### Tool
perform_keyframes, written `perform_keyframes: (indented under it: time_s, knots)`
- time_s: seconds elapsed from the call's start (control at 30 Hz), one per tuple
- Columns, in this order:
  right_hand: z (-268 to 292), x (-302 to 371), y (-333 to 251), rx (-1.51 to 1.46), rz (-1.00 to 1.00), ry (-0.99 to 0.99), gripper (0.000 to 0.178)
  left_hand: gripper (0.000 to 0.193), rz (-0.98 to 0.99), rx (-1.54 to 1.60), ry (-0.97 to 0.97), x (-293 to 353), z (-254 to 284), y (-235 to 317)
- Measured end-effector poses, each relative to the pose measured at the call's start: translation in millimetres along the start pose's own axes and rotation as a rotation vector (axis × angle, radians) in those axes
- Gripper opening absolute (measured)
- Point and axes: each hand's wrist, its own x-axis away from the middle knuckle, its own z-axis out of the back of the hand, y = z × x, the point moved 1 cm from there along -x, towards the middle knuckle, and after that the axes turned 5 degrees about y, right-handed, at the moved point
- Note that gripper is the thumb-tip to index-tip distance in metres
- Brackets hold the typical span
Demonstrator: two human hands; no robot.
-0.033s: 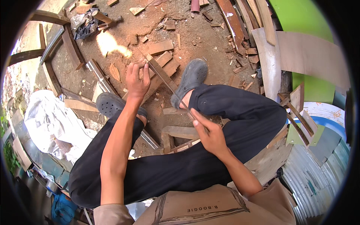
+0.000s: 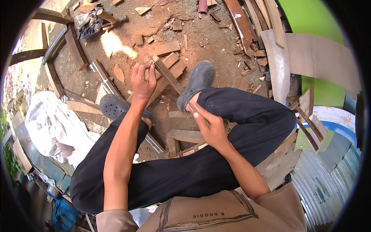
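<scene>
A long, thin, dark metal tool (image 2: 164, 74), like a file or narrow blade, runs slantwise between my hands. Its exact kind is hard to make out. Fingers curled, my left hand (image 2: 143, 82) pinches its far part. My right hand (image 2: 210, 127) grips the near end, fingers stretched along it, beside my right ankle. Directly by the tool lies a narrow wood piece (image 2: 174, 82), slanting from my left fingertips toward my right shoe (image 2: 201, 75). More boards (image 2: 178, 69) lie under and beside that piece. My left shoe (image 2: 114, 107) is below my left hand.
A hammer (image 2: 108, 17) lies by a black plastic bag at far left. Wooden frames (image 2: 75, 46) and white cloth (image 2: 54, 123) occupy the left. Planks (image 2: 239, 25), a green panel (image 2: 309, 17) and corrugated metal (image 2: 315, 185) line the right. Wood scraps litter the ground.
My right hand has shifted up and left, toward my left hand, along the tool's line. My left hand has hardly moved.
</scene>
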Motion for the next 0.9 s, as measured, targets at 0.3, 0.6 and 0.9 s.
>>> perform_keyframes:
  time_s: [0.3,0.6,0.9]
  knots:
    - [-9.0,-5.3,-13.9,-0.046,-0.122,-0.050,0.038,0.009,0.030,-0.008,0.004,1.5,1.7,-1.0]
    - [-64.7,-84.3,-8.9,-0.025,-0.096,0.005,0.043,0.013,0.050,-0.004,0.047,-7.5,-4.8,-0.9]
    - [9.0,29.7,-1.7,0.069,-0.288,-0.044,0.041,0.013,-0.028,0.077,0.096,-0.8,0.0,4.6]
